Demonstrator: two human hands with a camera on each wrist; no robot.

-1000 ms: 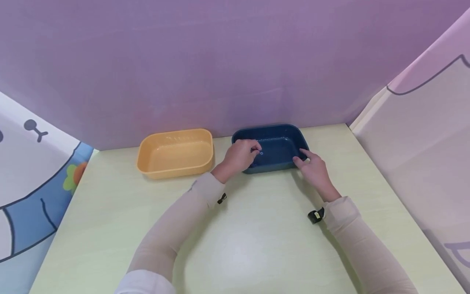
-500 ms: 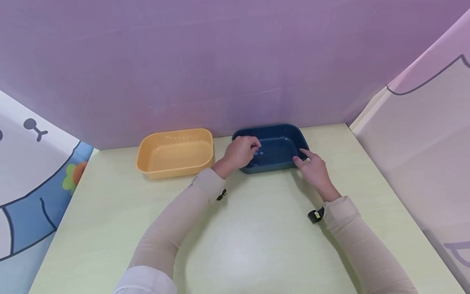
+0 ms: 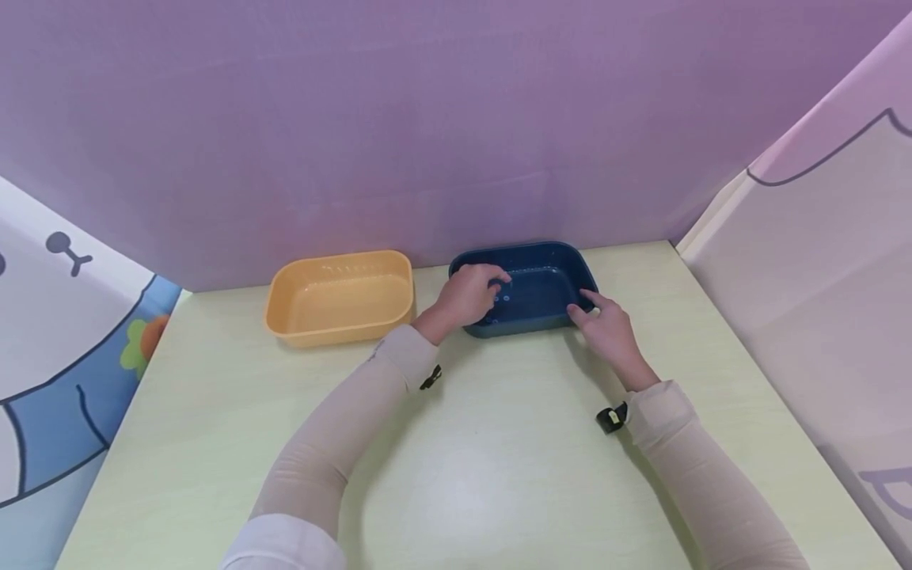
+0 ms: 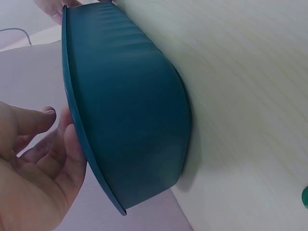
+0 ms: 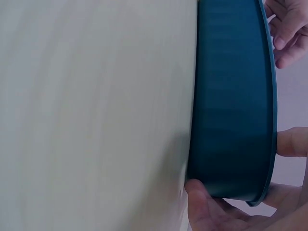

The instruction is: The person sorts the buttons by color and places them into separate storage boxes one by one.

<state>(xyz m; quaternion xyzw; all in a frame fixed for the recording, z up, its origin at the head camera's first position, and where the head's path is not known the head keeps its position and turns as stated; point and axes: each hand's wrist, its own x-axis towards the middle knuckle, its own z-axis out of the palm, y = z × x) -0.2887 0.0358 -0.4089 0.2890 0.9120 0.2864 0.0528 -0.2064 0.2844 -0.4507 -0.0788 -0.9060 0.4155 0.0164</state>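
Note:
A dark blue rectangular basin (image 3: 545,293) stands on the table near its back edge. Over its left end is my left hand (image 3: 466,293), thumb and fingers parted with nothing visible between them. In the left wrist view, that hand's loosely bent fingers (image 4: 72,149) lie by the basin's rim. Small pale blue rings (image 3: 507,298) show on the basin floor beside the fingertips, partly hidden by the hand. My right hand (image 3: 606,328) holds the basin's near right corner. The right wrist view shows its fingertip (image 5: 195,190) low against the outer wall and another digit at the rim.
A yellow-orange basin (image 3: 338,305) of like shape stands to the left. Behind both rises a purple fabric wall (image 3: 427,119), and printed panels flank the pale table (image 3: 463,459). A green round thing (image 4: 305,197) peeks in at the left wrist view's edge.
My left fingers have parted from a pinch and risen slightly; more pale blue rings show beside them. The right hand and both basins stay in place.

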